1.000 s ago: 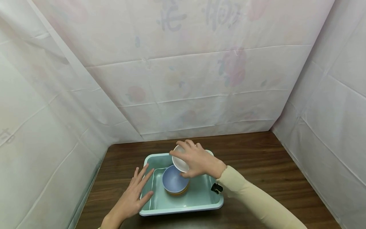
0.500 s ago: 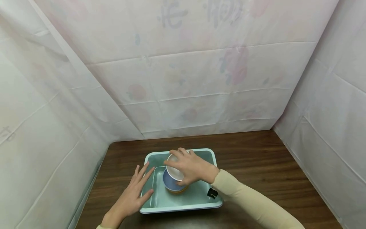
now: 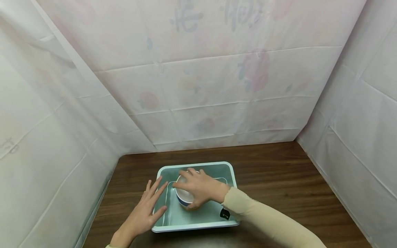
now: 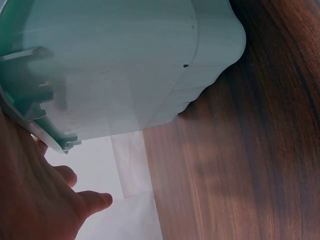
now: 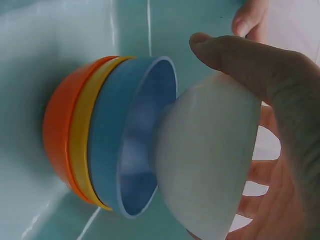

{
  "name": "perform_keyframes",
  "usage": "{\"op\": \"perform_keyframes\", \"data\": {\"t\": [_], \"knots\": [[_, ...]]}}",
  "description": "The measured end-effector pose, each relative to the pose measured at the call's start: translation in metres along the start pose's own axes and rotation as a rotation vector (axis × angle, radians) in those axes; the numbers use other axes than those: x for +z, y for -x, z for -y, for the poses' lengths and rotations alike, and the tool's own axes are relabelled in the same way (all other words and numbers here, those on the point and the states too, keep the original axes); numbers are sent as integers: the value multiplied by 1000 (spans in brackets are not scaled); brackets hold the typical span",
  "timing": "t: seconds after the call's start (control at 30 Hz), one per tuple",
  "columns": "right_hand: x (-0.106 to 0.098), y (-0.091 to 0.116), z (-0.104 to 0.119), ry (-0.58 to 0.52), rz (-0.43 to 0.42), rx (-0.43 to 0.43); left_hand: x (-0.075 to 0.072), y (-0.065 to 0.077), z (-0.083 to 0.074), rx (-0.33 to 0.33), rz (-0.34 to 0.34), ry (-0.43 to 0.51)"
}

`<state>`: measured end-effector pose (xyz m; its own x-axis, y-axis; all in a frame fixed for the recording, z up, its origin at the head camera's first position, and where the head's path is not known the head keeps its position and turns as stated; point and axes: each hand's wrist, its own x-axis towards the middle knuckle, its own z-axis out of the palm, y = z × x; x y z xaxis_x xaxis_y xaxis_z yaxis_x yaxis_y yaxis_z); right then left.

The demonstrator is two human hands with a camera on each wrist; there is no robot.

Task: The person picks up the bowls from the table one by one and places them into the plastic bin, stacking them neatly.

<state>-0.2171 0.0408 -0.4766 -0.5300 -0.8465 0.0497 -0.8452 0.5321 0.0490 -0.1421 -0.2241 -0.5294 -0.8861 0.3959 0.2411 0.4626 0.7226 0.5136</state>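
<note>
My right hand grips a white bowl by its rim, fingers spread across the mouth. The bowl's rounded base dips into the opening of a blue bowl. Under the blue one, a yellow bowl and an orange bowl are nested in a stack, mostly hidden from the head view. This stack stands inside a pale green basin. At the basin's left side, my left hand rests with fingers spread and straight over the rim.
Dark wood tabletop surrounds the basin. White printed sheeting rises behind the table and along both sides. A small black device hangs at my right wrist, over the basin's right part.
My right hand has carried the white bowl left and toward me, from above the blue bowl's far right edge to right over the stack. The left hand has stayed at the rim.
</note>
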Motion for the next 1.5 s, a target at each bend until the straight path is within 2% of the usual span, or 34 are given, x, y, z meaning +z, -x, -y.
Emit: {"op": "perform_keyframes", "data": {"t": [0.23,0.63,0.97,1.5], "knots": [[5,-4,4,36,14,3,0,0,-2,11,-8,-1],[22,-10,9,27,48,4,2,-1,-2,18,-7,-5],[27,-14,9,22,75,20,1,-1,-1,10,-8,0],[32,-14,11,58,66,59,1,1,0,-4,-7,8]]}}
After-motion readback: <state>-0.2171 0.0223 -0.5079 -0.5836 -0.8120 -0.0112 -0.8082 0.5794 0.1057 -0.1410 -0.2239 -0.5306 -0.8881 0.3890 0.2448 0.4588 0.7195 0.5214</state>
